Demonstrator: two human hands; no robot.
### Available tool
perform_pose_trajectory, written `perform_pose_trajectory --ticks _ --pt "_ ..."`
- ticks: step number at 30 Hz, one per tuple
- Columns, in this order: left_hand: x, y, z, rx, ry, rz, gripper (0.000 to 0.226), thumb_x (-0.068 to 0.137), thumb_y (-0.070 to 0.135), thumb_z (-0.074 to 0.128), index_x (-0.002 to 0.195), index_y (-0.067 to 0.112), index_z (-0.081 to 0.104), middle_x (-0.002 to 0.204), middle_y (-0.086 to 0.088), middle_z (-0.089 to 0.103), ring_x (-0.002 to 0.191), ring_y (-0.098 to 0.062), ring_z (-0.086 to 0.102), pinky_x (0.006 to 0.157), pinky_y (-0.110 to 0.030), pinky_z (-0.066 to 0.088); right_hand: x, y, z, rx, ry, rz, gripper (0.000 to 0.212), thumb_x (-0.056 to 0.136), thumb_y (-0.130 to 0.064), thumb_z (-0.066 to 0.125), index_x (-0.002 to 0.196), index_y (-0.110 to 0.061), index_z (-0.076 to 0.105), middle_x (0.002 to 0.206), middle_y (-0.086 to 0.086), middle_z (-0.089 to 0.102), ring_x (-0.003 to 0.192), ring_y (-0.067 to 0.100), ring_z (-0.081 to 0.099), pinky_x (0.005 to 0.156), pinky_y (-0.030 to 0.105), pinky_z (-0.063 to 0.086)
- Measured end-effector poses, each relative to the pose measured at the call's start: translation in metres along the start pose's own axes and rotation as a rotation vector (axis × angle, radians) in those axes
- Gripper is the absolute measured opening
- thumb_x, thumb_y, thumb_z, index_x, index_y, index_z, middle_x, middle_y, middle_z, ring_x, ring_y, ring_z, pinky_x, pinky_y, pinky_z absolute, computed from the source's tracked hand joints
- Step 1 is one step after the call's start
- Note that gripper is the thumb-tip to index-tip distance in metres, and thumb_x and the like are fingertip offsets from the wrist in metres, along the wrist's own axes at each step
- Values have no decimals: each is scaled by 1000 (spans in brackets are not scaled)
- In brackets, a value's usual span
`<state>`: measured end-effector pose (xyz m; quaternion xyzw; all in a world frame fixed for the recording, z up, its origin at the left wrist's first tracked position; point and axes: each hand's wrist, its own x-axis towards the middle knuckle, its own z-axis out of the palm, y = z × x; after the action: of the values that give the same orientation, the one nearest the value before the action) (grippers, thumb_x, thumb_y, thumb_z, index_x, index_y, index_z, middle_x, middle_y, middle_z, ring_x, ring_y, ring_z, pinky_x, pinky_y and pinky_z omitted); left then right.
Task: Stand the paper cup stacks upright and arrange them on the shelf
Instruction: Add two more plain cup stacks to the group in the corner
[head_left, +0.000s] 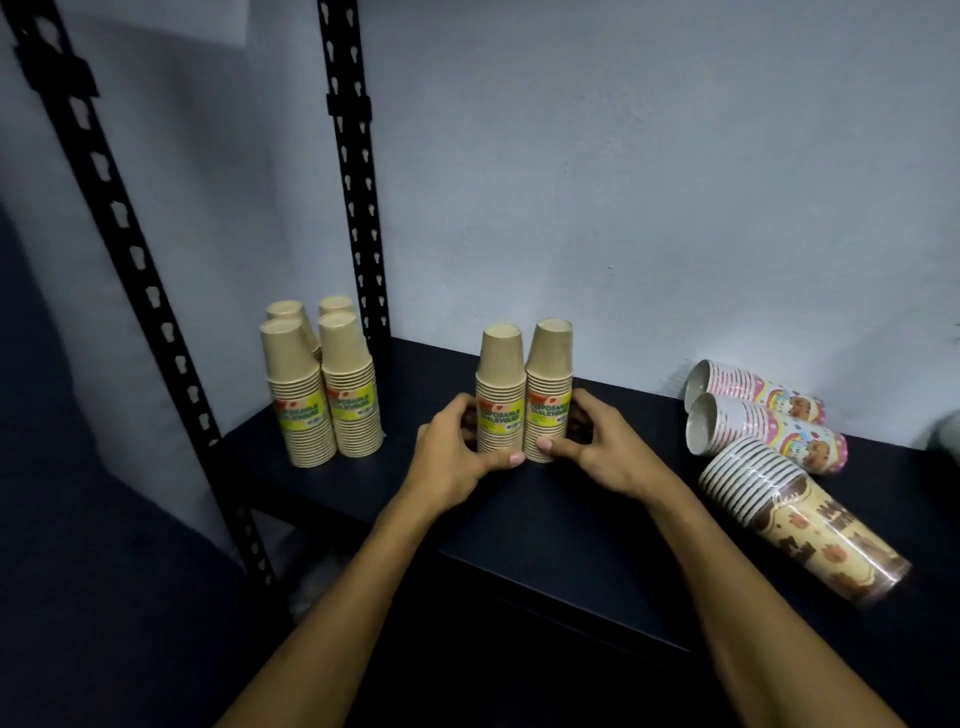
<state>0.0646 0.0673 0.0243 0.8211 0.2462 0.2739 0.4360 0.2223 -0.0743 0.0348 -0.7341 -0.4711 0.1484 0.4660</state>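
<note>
Two tan paper cup stacks with yellow labels stand upright side by side in the middle of the dark shelf (363, 483): the left stack (500, 384) and the right stack (549, 384). My left hand (457, 452) wraps the left stack's base, and my right hand (602, 447) wraps the right stack's base. Several more tan stacks (322, 384) stand upright at the shelf's back left corner. On the right lie two pink printed stacks (758, 400) (769, 436) and a brown patterned stack (800, 519), all on their sides.
Black perforated shelf uprights (358, 208) (104, 208) rise at the left, next to the tan group. A pale wall (623, 182) closes the back. The shelf's front edge runs diagonally below my wrists. A pale object (948, 428) shows at the far right edge.
</note>
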Motion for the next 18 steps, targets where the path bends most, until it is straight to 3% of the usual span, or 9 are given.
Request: perform_pose_trajectory --ticks 7,12,15,18 --pt "-66 -13 -35 -11 166 -49 71 56 28 98 116 23 59 108 14 71 99 3 67 86 -17 54 -14 -29 43 -25 -108 -82 53 87 -27 76 135 -25 52 132 -12 64 123 3 58 109 36 47" --pt "-90 -33 -72 16 325 -80 72 60 27 96 123 20 61 117 7 71 104 -3 67 88 -20 53 -17 -52 87 -27 -141 -116 58 87 -31 75 139 -27 49 137 -10 60 127 6 55 109 34 45" --pt "-95 -40 -93 93 359 -85 74 63 32 94 128 19 61 120 5 71 103 -5 67 86 -18 50 -13 -68 113 -33 -129 -137 54 90 -29 73 137 -25 48 136 -8 60 123 8 56 105 29 45" --pt "-92 -45 -108 169 397 -93 79 65 32 94 133 16 59 127 1 67 99 -5 63 73 -7 42 -6 -79 132 -44 -128 -145 49 92 -27 70 135 -22 47 133 -6 59 117 8 55 100 28 45"
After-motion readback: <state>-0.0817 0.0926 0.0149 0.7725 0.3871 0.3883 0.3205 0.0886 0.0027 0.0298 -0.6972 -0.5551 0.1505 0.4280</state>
